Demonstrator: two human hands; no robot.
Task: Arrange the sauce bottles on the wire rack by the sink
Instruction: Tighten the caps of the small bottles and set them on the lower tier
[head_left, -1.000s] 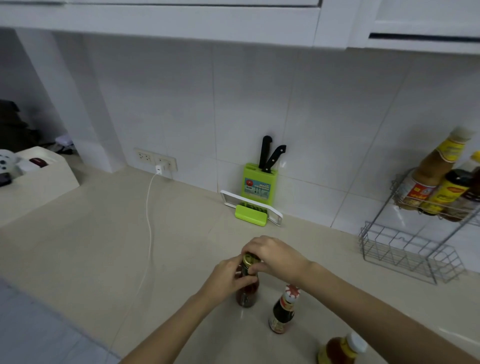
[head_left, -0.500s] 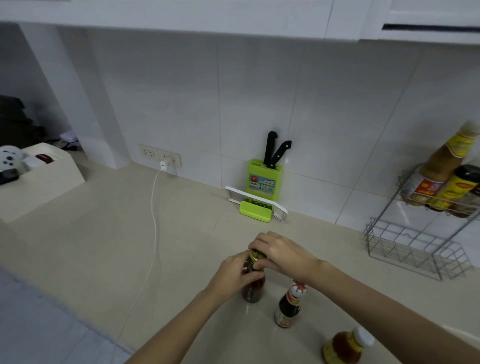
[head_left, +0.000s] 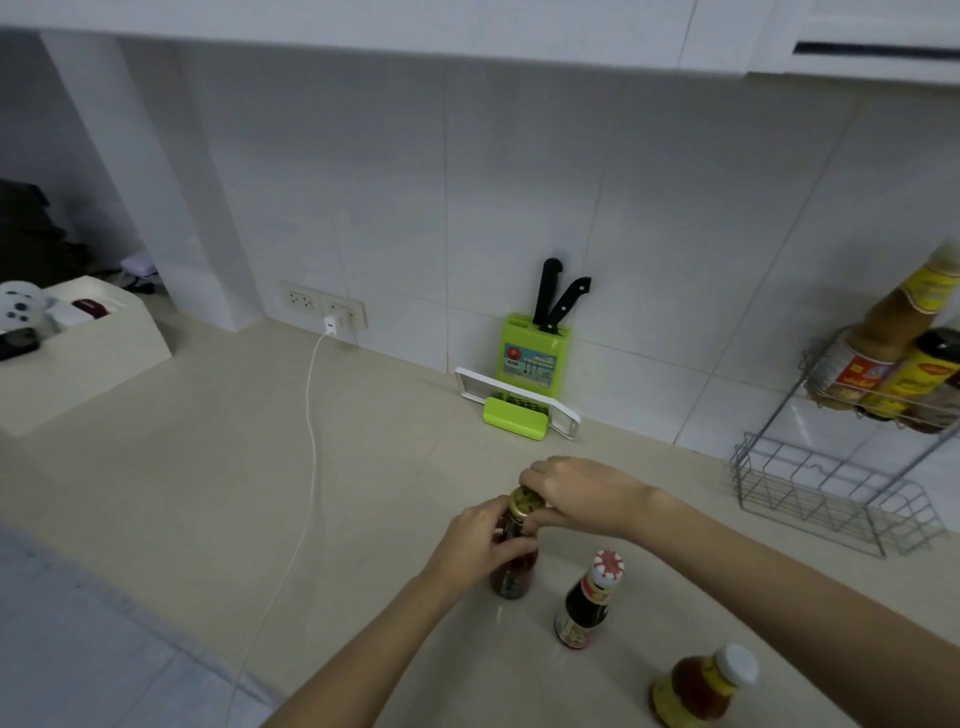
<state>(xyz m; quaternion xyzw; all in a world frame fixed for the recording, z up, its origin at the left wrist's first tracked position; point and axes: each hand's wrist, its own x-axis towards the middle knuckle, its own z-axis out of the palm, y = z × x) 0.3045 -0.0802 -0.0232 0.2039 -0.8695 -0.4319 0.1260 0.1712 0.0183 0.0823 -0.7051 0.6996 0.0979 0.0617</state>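
Since a moment ago little has shifted: both hands stay on the dark jar (head_left: 514, 566) standing on the counter (head_left: 208, 493). The left hand (head_left: 480, 540) wraps closed around its body; the right hand (head_left: 576, 493) pinches the gold lid (head_left: 525, 502). The wire rack (head_left: 831, 493) stands well apart, to the right.

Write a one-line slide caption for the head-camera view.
Both hands, left hand and right hand, grip a gold-capped jar on the counter, left of the wire rack.

Bare counter (head_left: 649, 467) lies open toward the wire rack's (head_left: 831, 499) empty lower basket.
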